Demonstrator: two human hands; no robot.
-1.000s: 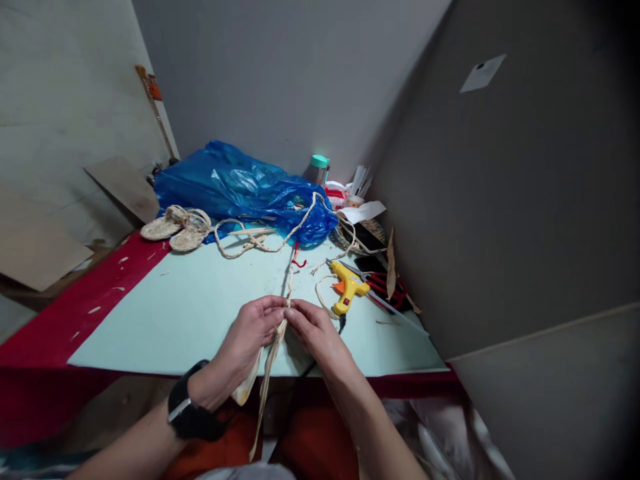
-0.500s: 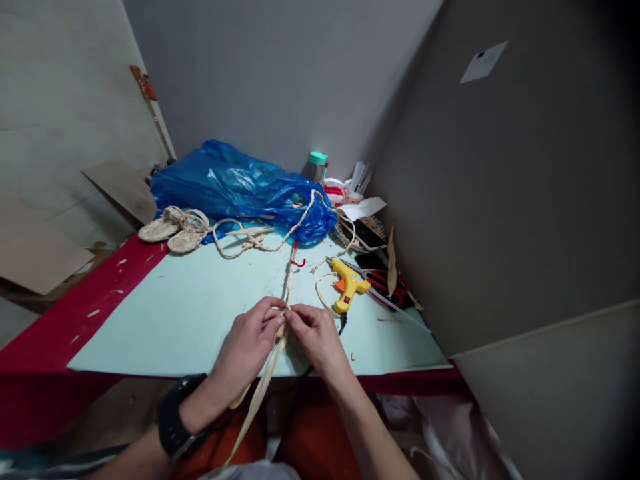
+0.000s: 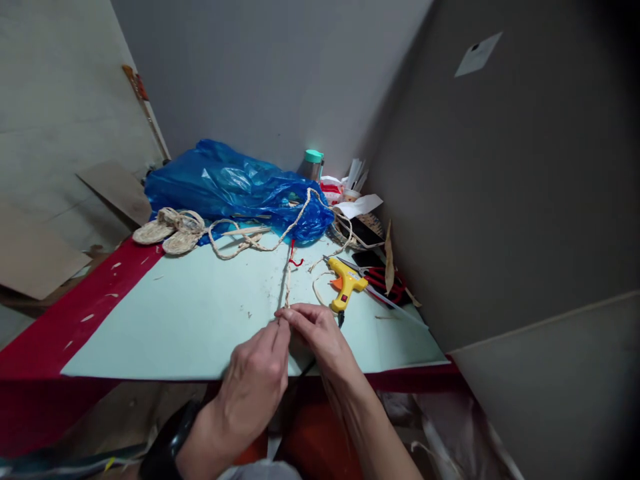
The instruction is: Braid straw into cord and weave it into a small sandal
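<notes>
A pale braided straw cord (image 3: 289,280) runs from a red hook (image 3: 293,253) toward me across the light green board (image 3: 190,313). My left hand (image 3: 257,380) and my right hand (image 3: 315,333) meet at its near end, both pinched shut on the cord's strands. The left hand shows its back to me and hides the loose strips below it. A black watch sits on my left wrist.
A yellow glue gun (image 3: 345,283) lies just right of my hands, with red-handled scissors (image 3: 383,280) beyond it. A blue plastic bag (image 3: 230,187), coiled straw discs (image 3: 167,233), more braided cord and a green-capped bottle (image 3: 312,163) crowd the back. A grey wall stands close on the right.
My left hand has rolled over the cord, its back now facing me, and slid nearer. The hanging straw strips have gone out of sight behind it. The right hand barely moved.
</notes>
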